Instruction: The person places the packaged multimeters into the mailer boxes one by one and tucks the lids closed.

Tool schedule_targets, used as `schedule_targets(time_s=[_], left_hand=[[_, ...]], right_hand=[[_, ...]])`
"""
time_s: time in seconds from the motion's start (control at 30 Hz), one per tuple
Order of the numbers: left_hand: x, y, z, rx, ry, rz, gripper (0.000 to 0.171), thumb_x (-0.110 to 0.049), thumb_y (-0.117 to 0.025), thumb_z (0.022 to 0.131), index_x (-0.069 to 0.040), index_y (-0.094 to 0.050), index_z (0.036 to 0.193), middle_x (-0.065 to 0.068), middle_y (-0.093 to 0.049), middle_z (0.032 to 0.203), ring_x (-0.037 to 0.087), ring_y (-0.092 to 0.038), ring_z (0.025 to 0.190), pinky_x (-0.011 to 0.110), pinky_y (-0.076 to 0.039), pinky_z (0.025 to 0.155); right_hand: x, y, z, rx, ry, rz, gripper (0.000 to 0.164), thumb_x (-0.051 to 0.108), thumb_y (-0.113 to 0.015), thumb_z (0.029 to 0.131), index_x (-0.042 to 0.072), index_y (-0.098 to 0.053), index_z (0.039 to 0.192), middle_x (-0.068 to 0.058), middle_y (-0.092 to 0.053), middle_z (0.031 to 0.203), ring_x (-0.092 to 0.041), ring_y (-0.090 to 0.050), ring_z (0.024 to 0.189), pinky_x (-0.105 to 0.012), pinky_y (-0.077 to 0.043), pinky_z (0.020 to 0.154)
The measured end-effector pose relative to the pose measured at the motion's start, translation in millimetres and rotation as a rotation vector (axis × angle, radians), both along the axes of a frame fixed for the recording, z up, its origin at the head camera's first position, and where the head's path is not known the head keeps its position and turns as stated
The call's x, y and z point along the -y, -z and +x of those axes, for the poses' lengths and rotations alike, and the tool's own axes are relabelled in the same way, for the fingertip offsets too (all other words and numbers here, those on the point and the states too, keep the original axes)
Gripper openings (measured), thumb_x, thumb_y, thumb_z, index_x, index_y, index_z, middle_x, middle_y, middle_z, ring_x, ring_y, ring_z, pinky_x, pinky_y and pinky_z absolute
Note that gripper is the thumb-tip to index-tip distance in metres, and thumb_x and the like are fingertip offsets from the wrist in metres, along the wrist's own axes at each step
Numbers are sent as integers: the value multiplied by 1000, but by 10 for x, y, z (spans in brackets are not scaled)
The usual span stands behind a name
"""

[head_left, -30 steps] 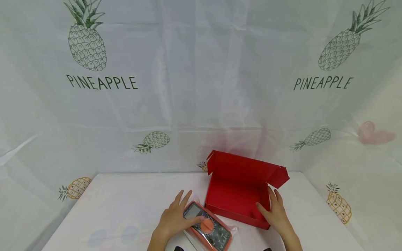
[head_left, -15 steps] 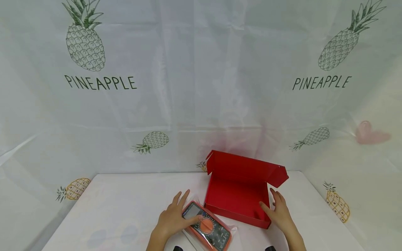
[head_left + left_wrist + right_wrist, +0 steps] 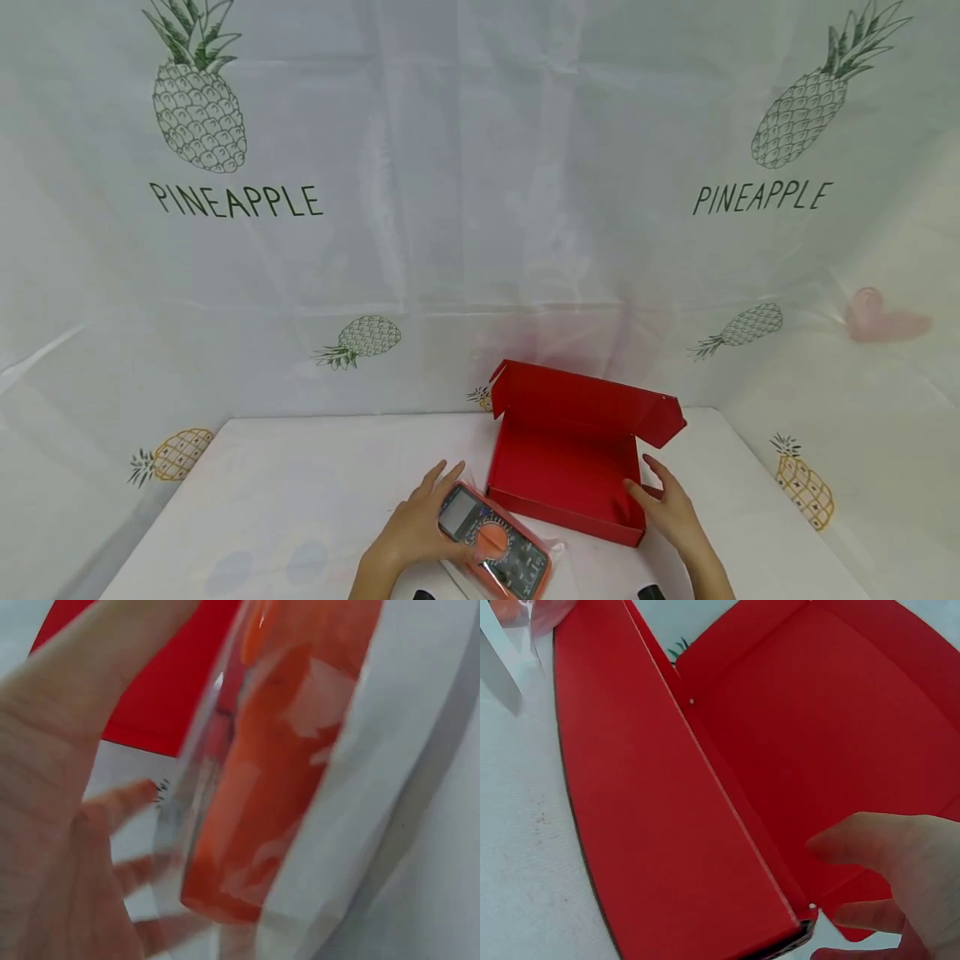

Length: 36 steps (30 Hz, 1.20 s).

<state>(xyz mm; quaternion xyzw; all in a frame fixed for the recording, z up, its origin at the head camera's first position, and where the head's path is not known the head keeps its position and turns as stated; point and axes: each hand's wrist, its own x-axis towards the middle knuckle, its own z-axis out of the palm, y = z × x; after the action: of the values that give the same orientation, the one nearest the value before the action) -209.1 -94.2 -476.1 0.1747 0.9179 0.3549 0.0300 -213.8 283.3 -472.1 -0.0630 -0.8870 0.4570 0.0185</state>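
Note:
An orange-cased multimeter [image 3: 504, 542] with a dark face and orange dial lies slantwise in a clear plastic bag. My left hand [image 3: 415, 527] grips it from the left, thumb low across its side and fingers around its far left end. In the left wrist view, the fingers [image 3: 135, 874] show at the end of the bagged multimeter [image 3: 277, 765]. Right of it stands a red cardboard box [image 3: 555, 471], its lid up. At the box's right wall is my right hand [image 3: 670, 510], fingers spread, thumb over the wall's edge and the other fingers outside.
A flat white piece [image 3: 455, 575] sticks out beneath the multimeter's near side. The white table [image 3: 315, 500] reaches back to a hanging white sheet [image 3: 480, 208] printed with pineapples. The box stands close to that sheet.
My left thumb has slid from beside the dial down to the multimeter's near side, and the hand has closed around it. My right hand has drawn slightly back from the box wall.

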Motion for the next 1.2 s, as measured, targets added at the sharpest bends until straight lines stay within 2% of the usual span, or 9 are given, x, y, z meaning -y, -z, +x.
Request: schedule_targets(time_s=[0.13,0.23,0.3,0.5,0.7,0.8,0.97,1.1,1.2], left_hand=[[7,67,-44,-56,127,62,119,-56,-88,54,-32,-28,153,14,-27,158,44,-26,141,77,-31,95],[-7,110,-68,-88,175,64,120,-59,-88,53,-35,-27,153,10,-28,158,43,-21,143,74,-28,100],[-10,138,-74,-93,179,45,121,-61,-88,51,-36,-27,153,9,-31,157,42,-21,144,73,-27,102],[13,201,-74,-91,157,-39,123,-62,-88,49,-26,-33,152,11,-35,154,44,-24,142,76,-24,101],[-31,198,-83,-100,148,-143,119,-67,-86,47,-27,-39,149,7,-33,155,41,-20,144,75,-22,103],[-88,176,-83,-117,151,-195,121,-69,-85,44,-26,-39,149,5,-32,156,39,-19,145,73,-21,106],[-106,173,-75,-183,185,-254,123,-71,-85,42,-18,-43,145,4,-37,153,36,-24,145,67,-24,109],[-86,208,-116,-264,232,-227,115,-73,-84,43,-12,-49,134,2,-48,140,35,-32,141,62,-30,109],[-87,254,-180,-332,263,-201,109,-79,-79,45,-14,-50,127,-3,-52,129,31,-38,138,57,-35,109]], right_hand=[[2,52,-28,21,9,-58,67,26,-57,97,-5,-26,148,-36,-29,147,-54,-47,123,-55,-52,90],[-12,100,-40,12,25,-104,61,24,-55,99,-3,-30,147,-34,-34,145,-51,-47,123,-52,-52,92],[-29,131,-42,-5,35,-147,56,20,-52,100,-4,-32,146,-35,-37,143,-48,-48,123,-47,-53,91],[-97,194,-49,6,55,-281,49,15,-46,103,-6,-34,145,-34,-41,142,-26,-62,112,-27,-55,84],[-144,200,-70,11,49,-316,53,20,-49,102,-6,-34,145,-33,-40,143,-10,-64,102,-22,-54,81],[-172,177,-59,17,56,-334,54,21,-52,102,-5,-35,145,-32,-42,143,-8,-63,101,-22,-54,81],[-149,207,-41,43,60,-361,58,26,-55,100,-3,-36,146,-30,-44,142,-16,-62,106,-28,-56,83],[-132,235,-37,38,61,-359,58,27,-56,99,-3,-37,145,-30,-45,141,-24,-62,109,-32,-57,84],[-151,228,-33,31,64,-351,57,26,-56,99,-1,-38,146,-30,-44,142,-26,-62,112,-34,-57,85]])
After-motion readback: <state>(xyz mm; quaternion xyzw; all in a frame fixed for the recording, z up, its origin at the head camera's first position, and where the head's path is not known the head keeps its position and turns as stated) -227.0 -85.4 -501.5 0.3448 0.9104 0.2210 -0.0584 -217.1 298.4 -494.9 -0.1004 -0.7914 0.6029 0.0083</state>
